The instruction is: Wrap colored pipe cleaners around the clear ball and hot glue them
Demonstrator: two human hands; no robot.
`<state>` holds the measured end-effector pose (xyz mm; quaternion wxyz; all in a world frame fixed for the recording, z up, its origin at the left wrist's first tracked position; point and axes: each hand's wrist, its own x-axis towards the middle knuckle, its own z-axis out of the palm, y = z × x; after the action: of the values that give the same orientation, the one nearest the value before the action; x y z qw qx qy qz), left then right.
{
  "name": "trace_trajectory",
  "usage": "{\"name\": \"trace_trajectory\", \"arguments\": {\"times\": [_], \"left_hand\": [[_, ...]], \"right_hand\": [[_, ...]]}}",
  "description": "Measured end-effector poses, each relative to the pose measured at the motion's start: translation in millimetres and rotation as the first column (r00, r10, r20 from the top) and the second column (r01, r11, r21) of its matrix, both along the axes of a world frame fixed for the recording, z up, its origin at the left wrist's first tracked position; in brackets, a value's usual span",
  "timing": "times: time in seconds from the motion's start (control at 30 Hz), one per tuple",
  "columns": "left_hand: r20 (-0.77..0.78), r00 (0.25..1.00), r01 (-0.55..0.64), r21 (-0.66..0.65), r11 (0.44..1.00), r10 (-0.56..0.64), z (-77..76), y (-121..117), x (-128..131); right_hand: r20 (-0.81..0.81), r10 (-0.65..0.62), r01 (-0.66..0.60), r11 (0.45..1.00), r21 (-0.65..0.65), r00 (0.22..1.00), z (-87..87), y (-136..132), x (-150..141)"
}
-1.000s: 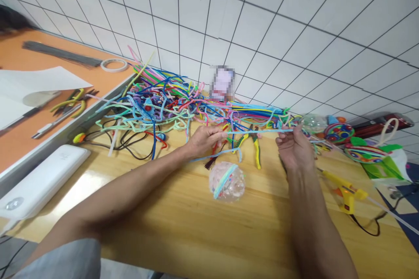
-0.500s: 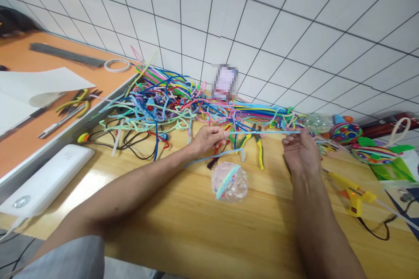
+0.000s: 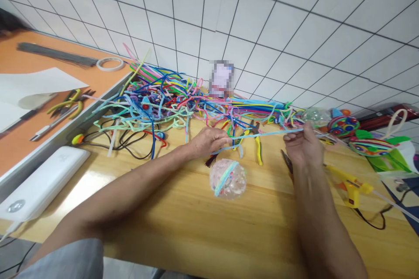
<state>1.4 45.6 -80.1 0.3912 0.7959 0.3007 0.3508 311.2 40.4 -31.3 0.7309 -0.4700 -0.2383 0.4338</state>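
A light blue pipe cleaner (image 3: 269, 133) is stretched nearly level between my two hands. My left hand (image 3: 209, 141) pinches its left end, fingers closed. At the other end, my right hand (image 3: 303, 146) grips it between thumb and fingers, palm turned up. Below them on the wooden table sits a clear plastic ball (image 3: 228, 178) with a light blue and green band across it and small coloured bits showing. Another light blue pipe cleaner (image 3: 238, 150), bent at its end, lies just beyond the ball. Yellow-handled pliers (image 3: 258, 150) rest behind the stretched piece.
A tangled heap of coloured pipe cleaners (image 3: 157, 100) lines the wall, with a phone (image 3: 221, 79) propped behind. A yellow glue gun (image 3: 352, 187) lies at right, near decorated crafts (image 3: 343, 125). At left are a white power bank (image 3: 46, 183) and black cable (image 3: 126, 141).
The view has shifted slightly. My left hand has dropped a little, so the pipe cleaner now slants gently up toward my right hand. Both hands keep their hold.
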Motion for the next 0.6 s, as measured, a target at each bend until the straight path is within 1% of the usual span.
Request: {"name": "trace_trajectory", "arguments": {"times": [0.07, 0.13, 0.2, 0.3, 0.33, 0.4, 0.47, 0.5, 0.53, 0.6], "left_hand": [[0.004, 1.000, 0.007, -0.003, 1.000, -0.007, 1.6, 2, -2], [-0.014, 1.000, 0.001, -0.006, 1.000, -0.001, 2.6, 3, -3], [-0.035, 0.999, -0.003, 0.008, 1.000, 0.003, 2.2, 4, -3], [-0.047, 0.999, 0.002, 0.052, 0.999, 0.001, -0.7, 5, -3], [-0.050, 0.999, -0.008, 0.061, 0.998, 0.011, -1.5, 5, -3], [-0.050, 0.997, -0.060, 0.074, 0.995, 0.064, -1.2, 4, -2], [-0.035, 0.990, -0.132, 0.076, 0.988, 0.134, 3.3, 2, -1], [-0.025, 0.986, -0.162, 0.074, 0.984, 0.164, 7.2, -1, -1], [-0.021, 0.983, -0.183, 0.071, 0.981, 0.185, 12.1, -3, 0], [-0.018, 0.976, -0.215, 0.082, 0.973, 0.217, 23.8, -10, -1]], "right_hand": [[-0.066, 0.030, -0.030, 1.000, 0.005, 0.997, 4.0, 0, -1], [-0.077, 0.025, -0.024, 1.000, 0.012, 0.997, 7.5, -1, -3], [-0.040, -0.021, 0.022, 0.999, 0.027, 0.999, 8.6, -2, -4], [0.041, -0.086, 0.084, 0.995, 0.054, 0.995, 5.1, -3, -5], [0.059, -0.095, 0.092, 0.994, 0.053, 0.994, 3.2, -2, -5], [0.063, -0.065, 0.064, 0.998, 0.012, 0.996, -0.1, 0, -6], [0.053, -0.006, 0.009, 0.999, -0.043, 0.999, -0.7, 2, -6], [0.058, 0.017, -0.014, 0.998, -0.057, 0.998, 0.7, 2, -6], [0.078, 0.012, -0.009, 0.999, -0.048, 0.997, 3.2, -1, -6], [0.169, -0.099, 0.091, 0.994, 0.052, 0.981, 12.3, -14, -10]]}}
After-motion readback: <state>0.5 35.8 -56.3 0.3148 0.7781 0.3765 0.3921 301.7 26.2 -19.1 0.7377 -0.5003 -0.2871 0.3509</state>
